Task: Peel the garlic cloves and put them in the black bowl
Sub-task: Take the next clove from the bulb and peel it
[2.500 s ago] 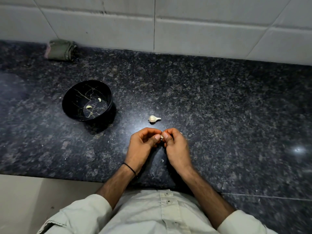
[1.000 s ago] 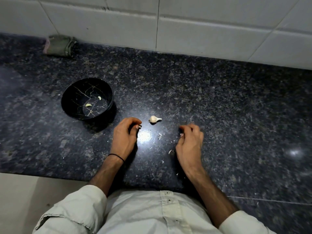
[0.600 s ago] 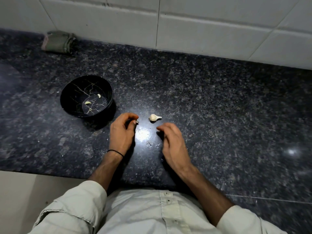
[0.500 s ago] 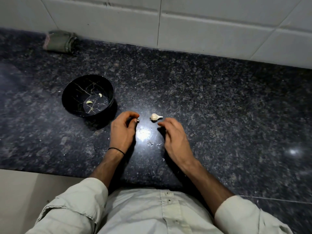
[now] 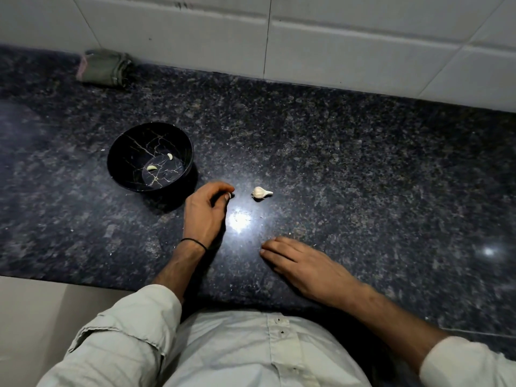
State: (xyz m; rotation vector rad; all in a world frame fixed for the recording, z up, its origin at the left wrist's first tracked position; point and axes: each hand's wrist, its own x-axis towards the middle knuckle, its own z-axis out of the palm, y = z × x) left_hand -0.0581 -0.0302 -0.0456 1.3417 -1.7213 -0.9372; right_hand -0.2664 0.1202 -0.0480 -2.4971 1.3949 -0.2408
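Beside the black bowl [image 5: 131, 146] (two peeled cloves [image 5: 151, 167] inside), the left hand [image 5: 202, 213] pinches a garlic clove [image 5: 229, 195]. The right hand [image 5: 304, 268] lies flat on the desk [image 5: 363, 163], farther off.

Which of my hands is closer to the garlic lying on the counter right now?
Left. The left hand, pinching a small clove, sits just left of the garlic; the right hand lies flat on the counter, farther back toward the person.
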